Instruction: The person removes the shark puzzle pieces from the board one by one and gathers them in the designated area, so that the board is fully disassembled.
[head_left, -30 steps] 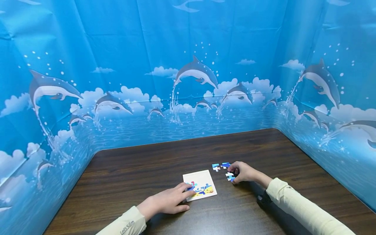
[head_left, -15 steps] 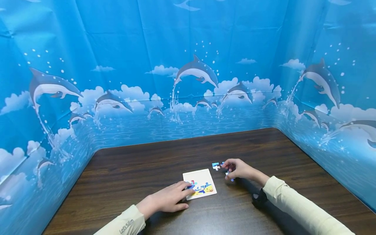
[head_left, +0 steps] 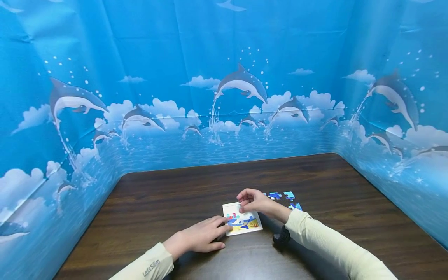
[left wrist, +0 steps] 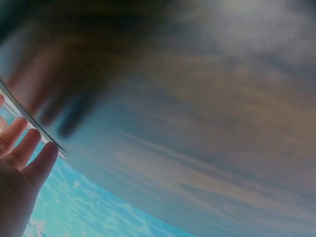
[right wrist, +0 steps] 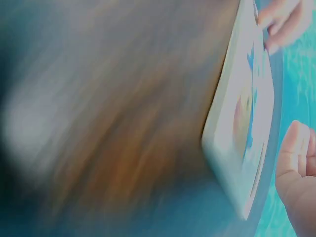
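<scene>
A square white puzzle board [head_left: 229, 208] lies on the table, partly filled with colourful picture pieces [head_left: 251, 224] along its lower half. My left hand [head_left: 203, 236] rests its outstretched fingertips on the board's left edge. Over the board's upper right part is my right hand [head_left: 257, 201], fingers bent and thumb below them; I cannot tell whether a piece sits between them. In the right wrist view, the right hand [right wrist: 301, 182] appears beside the tilted-looking board [right wrist: 222, 131]. The left wrist view catches only the fingers [left wrist: 42, 160] of the left hand.
Several loose blue-and-white puzzle pieces [head_left: 289, 195] lie on the table right of the board, some hidden by the right hand and forearm. A black device [head_left: 281, 235] hangs under the right wrist. Dolphin-printed blue curtains [head_left: 157, 77] surround the dark wooden table [head_left: 168, 194].
My right hand has moved left from the loose pieces to the board, uncovering further pieces on the right. The left hand stays on the board. The head view has shifted slightly.
</scene>
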Tool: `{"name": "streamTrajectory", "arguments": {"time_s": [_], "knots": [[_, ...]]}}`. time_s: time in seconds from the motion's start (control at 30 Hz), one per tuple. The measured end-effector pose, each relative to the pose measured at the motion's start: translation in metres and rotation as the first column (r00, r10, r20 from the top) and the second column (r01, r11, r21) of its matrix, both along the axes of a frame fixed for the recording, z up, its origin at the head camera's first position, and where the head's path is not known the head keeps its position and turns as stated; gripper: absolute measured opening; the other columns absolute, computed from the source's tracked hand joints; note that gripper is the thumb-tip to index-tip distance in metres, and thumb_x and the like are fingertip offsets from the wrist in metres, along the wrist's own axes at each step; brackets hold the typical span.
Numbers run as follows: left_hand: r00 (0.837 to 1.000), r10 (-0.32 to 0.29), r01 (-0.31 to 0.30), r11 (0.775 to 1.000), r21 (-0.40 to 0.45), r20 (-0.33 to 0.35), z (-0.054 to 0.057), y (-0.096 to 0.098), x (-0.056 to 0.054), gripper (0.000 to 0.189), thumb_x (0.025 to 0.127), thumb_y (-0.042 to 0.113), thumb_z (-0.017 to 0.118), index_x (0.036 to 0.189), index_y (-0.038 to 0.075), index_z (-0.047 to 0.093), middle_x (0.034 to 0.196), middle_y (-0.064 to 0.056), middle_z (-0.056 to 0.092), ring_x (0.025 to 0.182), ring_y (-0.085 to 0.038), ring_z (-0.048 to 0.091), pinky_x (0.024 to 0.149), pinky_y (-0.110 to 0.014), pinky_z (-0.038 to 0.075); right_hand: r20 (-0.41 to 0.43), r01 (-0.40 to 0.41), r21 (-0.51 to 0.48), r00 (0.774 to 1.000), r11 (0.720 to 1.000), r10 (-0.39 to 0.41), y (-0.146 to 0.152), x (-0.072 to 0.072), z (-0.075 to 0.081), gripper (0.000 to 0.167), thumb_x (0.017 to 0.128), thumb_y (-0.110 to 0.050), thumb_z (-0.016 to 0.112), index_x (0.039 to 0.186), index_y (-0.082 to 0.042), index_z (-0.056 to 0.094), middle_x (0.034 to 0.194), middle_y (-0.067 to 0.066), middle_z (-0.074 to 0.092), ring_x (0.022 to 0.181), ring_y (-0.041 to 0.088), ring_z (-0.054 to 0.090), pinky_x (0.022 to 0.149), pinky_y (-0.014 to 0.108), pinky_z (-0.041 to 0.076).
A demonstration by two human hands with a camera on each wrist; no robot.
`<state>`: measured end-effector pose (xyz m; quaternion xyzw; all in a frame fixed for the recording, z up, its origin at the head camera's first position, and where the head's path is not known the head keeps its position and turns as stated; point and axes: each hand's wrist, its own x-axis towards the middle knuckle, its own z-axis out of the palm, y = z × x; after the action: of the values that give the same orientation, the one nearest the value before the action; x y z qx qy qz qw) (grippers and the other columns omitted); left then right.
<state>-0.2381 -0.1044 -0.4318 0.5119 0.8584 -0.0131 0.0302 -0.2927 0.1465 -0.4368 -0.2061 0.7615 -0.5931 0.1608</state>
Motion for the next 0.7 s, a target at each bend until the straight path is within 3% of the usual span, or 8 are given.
{"name": "streamTrajectory", "arguments": {"time_s": [0.27, 0.6, 0.7], "knots": [[1.000, 0.000, 0.000, 1.000, 0.010, -0.009, 0.001, -0.007, 0.004, 0.047, 0.096, 0.037, 0.050, 0.137, 0.016, 0.043, 0.139, -0.008, 0.045, 0.127, -0.022, 0.045, 0.103, -0.038, 0.043, 0.009, -0.054, 0.003, 0.999, 0.999, 0.054, -0.033, 0.002, -0.001, 0.043, 0.078, -0.001, 0.068, 0.116, 0.011, 0.051, 0.111, 0.025, 0.057, 0.086, 0.010, 0.059, 0.081, 0.026, 0.051], [1.000, -0.004, 0.004, 1.000, 0.002, -0.015, 0.002, -0.005, 0.006, 0.050, 0.096, 0.036, 0.051, 0.139, 0.014, 0.041, 0.140, -0.009, 0.044, 0.129, -0.022, 0.044, 0.103, -0.039, 0.042, 0.019, -0.046, 0.027, 0.999, 0.999, 0.046, -0.036, 0.002, -0.002, 0.040, 0.078, -0.001, 0.070, 0.113, 0.008, 0.054, 0.110, 0.021, 0.058, 0.086, 0.010, 0.059, 0.083, 0.026, 0.051], [1.000, 0.000, 0.000, 1.000, -0.003, -0.010, 0.003, -0.003, 0.006, 0.050, 0.096, 0.037, 0.050, 0.140, 0.014, 0.041, 0.140, -0.009, 0.043, 0.130, -0.022, 0.043, 0.104, -0.039, 0.042, -0.007, -0.037, 0.073, 0.999, 0.997, 0.038, -0.035, 0.002, -0.001, 0.037, 0.077, -0.001, 0.071, 0.111, 0.006, 0.057, 0.108, 0.019, 0.059, 0.088, 0.013, 0.059, 0.082, 0.027, 0.050]]}}
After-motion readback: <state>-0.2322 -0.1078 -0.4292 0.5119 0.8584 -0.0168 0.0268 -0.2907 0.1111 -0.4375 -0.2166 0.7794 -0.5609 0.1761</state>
